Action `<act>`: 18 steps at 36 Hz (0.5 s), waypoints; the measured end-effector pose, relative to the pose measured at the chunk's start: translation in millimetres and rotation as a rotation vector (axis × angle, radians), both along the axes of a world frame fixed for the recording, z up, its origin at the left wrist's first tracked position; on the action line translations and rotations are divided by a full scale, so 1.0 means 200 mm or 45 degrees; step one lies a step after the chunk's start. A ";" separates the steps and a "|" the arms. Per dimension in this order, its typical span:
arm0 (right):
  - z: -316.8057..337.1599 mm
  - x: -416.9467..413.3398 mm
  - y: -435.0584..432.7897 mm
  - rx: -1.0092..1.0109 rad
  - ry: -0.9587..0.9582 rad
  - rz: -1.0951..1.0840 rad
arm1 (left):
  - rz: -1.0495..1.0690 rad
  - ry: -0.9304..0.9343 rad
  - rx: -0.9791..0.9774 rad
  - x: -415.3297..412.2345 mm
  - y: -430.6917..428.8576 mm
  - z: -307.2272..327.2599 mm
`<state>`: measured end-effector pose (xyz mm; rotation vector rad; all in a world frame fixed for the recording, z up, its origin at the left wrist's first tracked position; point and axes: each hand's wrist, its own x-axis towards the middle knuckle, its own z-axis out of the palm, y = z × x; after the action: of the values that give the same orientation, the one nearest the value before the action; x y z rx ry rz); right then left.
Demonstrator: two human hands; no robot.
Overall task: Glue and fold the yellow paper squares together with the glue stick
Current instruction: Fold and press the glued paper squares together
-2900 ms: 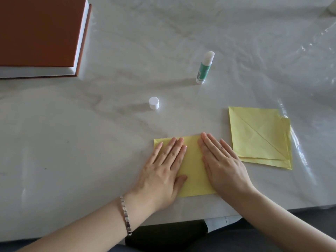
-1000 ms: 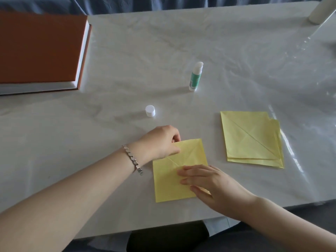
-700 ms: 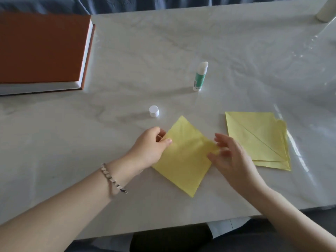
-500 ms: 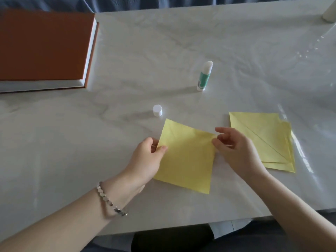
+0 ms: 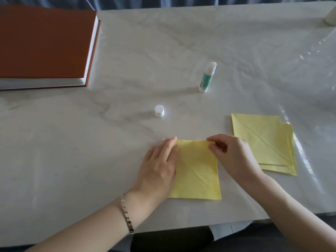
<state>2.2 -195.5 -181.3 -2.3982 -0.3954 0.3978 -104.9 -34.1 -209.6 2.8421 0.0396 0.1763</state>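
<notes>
Head view: one yellow square lies flat on the table near the front edge, diagonal crease showing. The left hand rests on its left edge, fingers straight. The right hand pinches the top-right corner, fingers curled. A paper stack sits just right of that hand. The glue stick stands further back (uncapped); its cap is apart, to the left. An orange book lies far left.
</notes>
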 end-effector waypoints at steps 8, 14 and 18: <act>-0.05 -0.10 0.04 -0.262 -0.549 0.219 | -0.020 0.001 0.080 -0.02 -0.03 -0.07; -0.16 -0.26 0.19 -0.110 -0.499 0.387 | 0.027 -0.004 0.056 -0.01 -0.03 -0.09; -0.20 -0.28 0.22 -0.182 -0.525 0.459 | 0.040 -0.094 0.080 0.00 -0.03 -0.09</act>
<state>-54.7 -151.1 -222.2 -2.5456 -1.0241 0.0824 -105.9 -40.5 -228.2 2.8962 0.0645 0.2935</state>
